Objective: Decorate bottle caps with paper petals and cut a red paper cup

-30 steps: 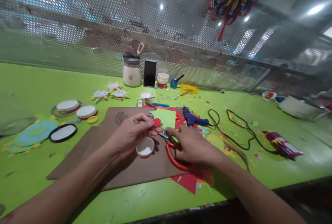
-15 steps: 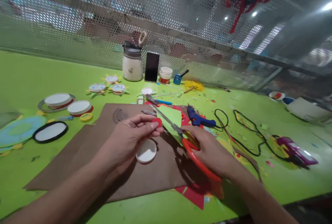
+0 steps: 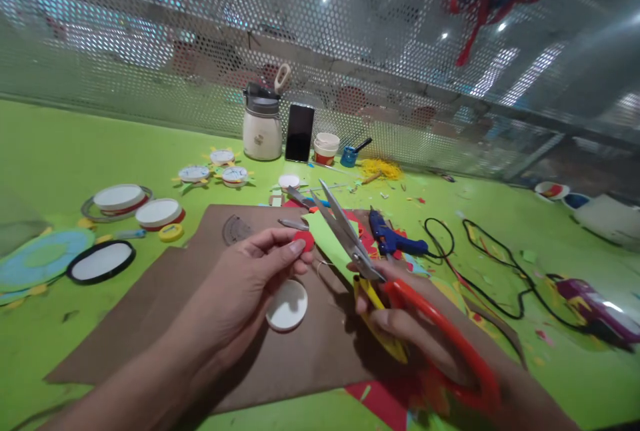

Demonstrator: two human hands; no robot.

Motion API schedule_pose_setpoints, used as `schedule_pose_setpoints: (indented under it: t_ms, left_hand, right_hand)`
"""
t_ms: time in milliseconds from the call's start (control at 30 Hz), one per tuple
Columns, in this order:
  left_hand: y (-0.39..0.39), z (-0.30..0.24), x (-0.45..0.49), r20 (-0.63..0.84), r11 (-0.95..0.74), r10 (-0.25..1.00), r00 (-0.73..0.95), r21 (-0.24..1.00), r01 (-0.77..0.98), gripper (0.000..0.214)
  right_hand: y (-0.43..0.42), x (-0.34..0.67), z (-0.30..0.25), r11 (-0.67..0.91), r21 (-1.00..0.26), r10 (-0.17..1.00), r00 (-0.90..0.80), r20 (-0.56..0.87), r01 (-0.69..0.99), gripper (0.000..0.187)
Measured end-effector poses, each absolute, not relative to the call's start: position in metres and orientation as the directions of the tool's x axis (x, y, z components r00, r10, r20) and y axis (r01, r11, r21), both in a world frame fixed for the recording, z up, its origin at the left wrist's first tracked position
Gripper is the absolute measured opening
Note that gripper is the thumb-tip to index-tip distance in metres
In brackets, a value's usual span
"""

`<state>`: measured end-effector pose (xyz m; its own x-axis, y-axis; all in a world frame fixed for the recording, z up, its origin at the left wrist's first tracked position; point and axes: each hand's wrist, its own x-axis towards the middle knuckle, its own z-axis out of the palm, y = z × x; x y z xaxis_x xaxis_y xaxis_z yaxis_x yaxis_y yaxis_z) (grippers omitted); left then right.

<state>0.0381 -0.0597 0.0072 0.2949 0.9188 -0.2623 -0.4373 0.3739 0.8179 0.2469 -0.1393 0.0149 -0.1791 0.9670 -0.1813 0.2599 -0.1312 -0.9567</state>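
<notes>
My left hand [image 3: 250, 278] pinches a small red paper piece [image 3: 303, 240] between thumb and fingers, over a brown cardboard sheet [image 3: 200, 311]. My right hand [image 3: 425, 338] grips scissors [image 3: 360, 258] with red and yellow handles, raised off the table, their steel blades pointing up and away toward the left. A light green paper sheet [image 3: 327, 238] lies just behind the blades. A white round lid [image 3: 287, 305] rests on the cardboard between my hands.
A blue glue gun [image 3: 393, 238] with a black cord [image 3: 480, 264] lies to the right. A white jar [image 3: 261, 126], a dark phone [image 3: 299, 132] and small cups stand by the perforated metal wall. Round lids [image 3: 159, 212] and paper discs lie at left.
My right hand has lifted the scissors from the cardboard and swung the blades upward. My left hand has kept its pinch on the red piece. The camera has tipped slightly.
</notes>
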Motion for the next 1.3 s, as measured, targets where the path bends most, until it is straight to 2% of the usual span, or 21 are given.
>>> schedule_pose_setpoints:
  t_ms: [133,300,600,767,900,1100,1300]
  left_hand:
    - [-0.062,0.011,0.038,-0.253,0.366,0.922,0.294,0.819,-0.443,0.013]
    - [-0.065,0.014,0.036,-0.223,0.325,0.939,0.262,0.825,-0.462,0.014]
    - [-0.071,0.019,0.038,-0.235,0.343,0.933,0.272,0.809,-0.477,0.021]
    - [-0.073,0.019,0.04,-0.195,0.291,0.95,0.246,0.839,-0.46,0.019]
    - [-0.074,0.017,0.041,-0.184,0.262,0.959,0.216,0.864,-0.429,0.018]
    - [-0.072,0.014,0.04,-0.218,0.297,0.949,0.227,0.863,-0.41,0.019]
    - [-0.072,0.017,0.04,-0.216,0.308,0.941,0.26,0.864,-0.398,0.009]
  right_hand:
    - [-0.138,0.24,0.019,-0.084,-0.924,0.983,-0.122,-0.138,0.373,0.031]
    - [-0.144,0.236,0.012,-0.072,-0.869,0.971,-0.165,-0.174,0.49,0.041]
    - [-0.147,0.232,0.004,0.051,-0.894,0.979,-0.198,-0.043,0.445,0.055]
    - [-0.146,0.229,0.005,0.046,-0.882,0.979,-0.198,-0.054,0.47,0.057]
    - [-0.148,0.228,0.01,0.023,-0.913,0.974,-0.215,-0.071,0.407,0.057]
    - [-0.15,0.223,0.013,-0.23,-0.968,0.925,-0.287,-0.249,0.101,0.058]
    - [-0.151,0.22,0.016,-0.273,-0.961,0.93,-0.244,-0.275,0.042,0.056]
